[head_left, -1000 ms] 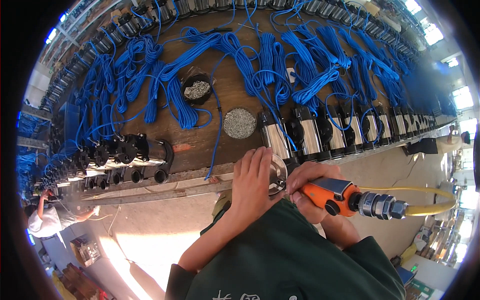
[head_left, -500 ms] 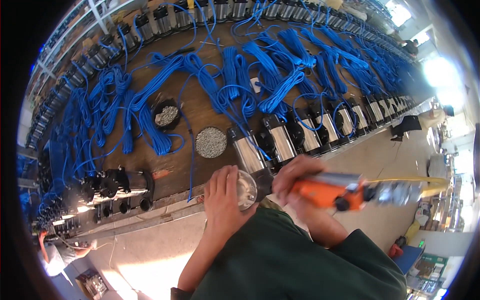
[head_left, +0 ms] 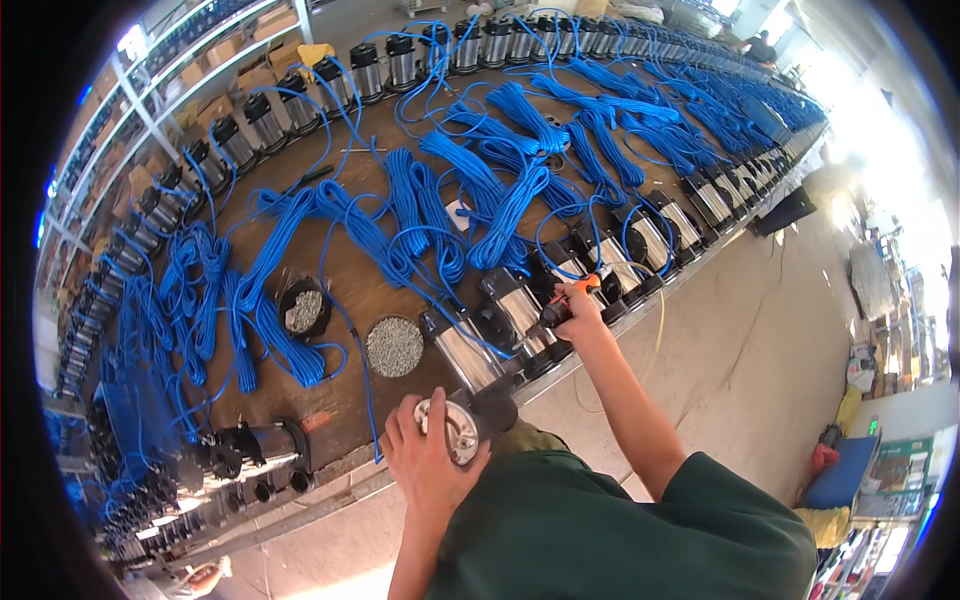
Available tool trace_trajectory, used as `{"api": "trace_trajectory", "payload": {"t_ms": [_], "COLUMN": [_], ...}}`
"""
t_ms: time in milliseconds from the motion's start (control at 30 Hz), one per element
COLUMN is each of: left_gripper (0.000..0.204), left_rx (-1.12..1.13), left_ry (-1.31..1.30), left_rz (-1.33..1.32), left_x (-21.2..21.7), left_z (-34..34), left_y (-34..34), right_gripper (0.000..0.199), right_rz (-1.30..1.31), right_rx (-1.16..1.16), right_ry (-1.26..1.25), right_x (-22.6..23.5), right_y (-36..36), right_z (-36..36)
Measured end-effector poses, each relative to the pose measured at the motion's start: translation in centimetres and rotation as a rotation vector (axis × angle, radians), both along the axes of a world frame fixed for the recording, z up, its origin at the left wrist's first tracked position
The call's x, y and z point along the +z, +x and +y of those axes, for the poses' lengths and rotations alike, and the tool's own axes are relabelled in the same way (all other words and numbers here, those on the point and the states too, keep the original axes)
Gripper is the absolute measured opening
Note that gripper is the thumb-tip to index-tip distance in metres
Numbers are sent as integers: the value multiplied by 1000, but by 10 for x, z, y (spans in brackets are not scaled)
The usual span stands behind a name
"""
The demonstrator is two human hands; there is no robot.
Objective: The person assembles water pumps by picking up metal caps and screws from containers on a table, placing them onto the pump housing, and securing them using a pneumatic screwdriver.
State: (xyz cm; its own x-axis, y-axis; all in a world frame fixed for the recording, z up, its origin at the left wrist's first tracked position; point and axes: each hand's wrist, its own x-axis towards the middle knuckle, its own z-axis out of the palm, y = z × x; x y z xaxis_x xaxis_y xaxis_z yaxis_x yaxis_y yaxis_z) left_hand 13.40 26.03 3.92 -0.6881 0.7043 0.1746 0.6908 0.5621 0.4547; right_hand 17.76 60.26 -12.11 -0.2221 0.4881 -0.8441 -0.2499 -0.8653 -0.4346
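Observation:
My left hand [head_left: 428, 455] is wrapped round the round metal end of a dark pump part [head_left: 492, 414], which sticks out past the table's front edge. Its pale, recessed end face shows beside my fingers. Farther right, my right hand [head_left: 580, 310] grips an orange and black power tool [head_left: 556, 313] over the row of steel pumps at the edge. A thin yellowish hose [head_left: 658, 335] hangs from around the tool. Close to my left hand lies a steel pump cylinder [head_left: 462, 355]. Beside that stands a round container of small grey metal pieces [head_left: 395, 347].
Blue cable bundles [head_left: 490, 190] cover much of the brown table [head_left: 350, 270]. A smaller dark bowl [head_left: 303, 308] holds similar grey pieces. Upright pumps [head_left: 400, 62] line the far edge, and more black and steel pumps [head_left: 250, 445] lie at the near left. Shelving with boxes [head_left: 215, 50] stands behind.
My right hand has carried the orange tool away from the pump end, forward over the row of pumps. My left hand remains on the pump end. The view has shifted.

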Motion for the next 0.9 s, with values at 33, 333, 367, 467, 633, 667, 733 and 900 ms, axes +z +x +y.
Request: {"api": "trace_trajectory", "payload": {"t_ms": [33,333,367,467,633,667,733,900], "left_gripper": [75,83,83,82,81,81,82,81], "left_rx": [-2,99,97,125,195,220,258,385], "left_ry": [-12,-201,-200,-189,-71,-50,3,176], "left_rz": [6,14,24,-108,-159,-169,-185,-340], "left_x": [1,8,8,3,-11,-14,-18,-52], "left_z": [1,3,-3,-28,-75,-83,-98,-157], "left_y": [-1,-3,-6,-23,-35,-33,-26,-18], "right_gripper": [13,13,21,26,56,66,79,68], "right_rz": [-22,-74,37,259,184,105,419,351], "right_rx": [-15,10,50,244,689,697,748,639], "right_ry": [10,378,629,396,-702,-761,-642,-559], "right_x": [-2,29,38,95,33,31,10,-8], "right_y": [1,19,27,53,52,33,11,-19], "right_z": [8,-21,-45,-141,-237,-255,-273,-321]}}
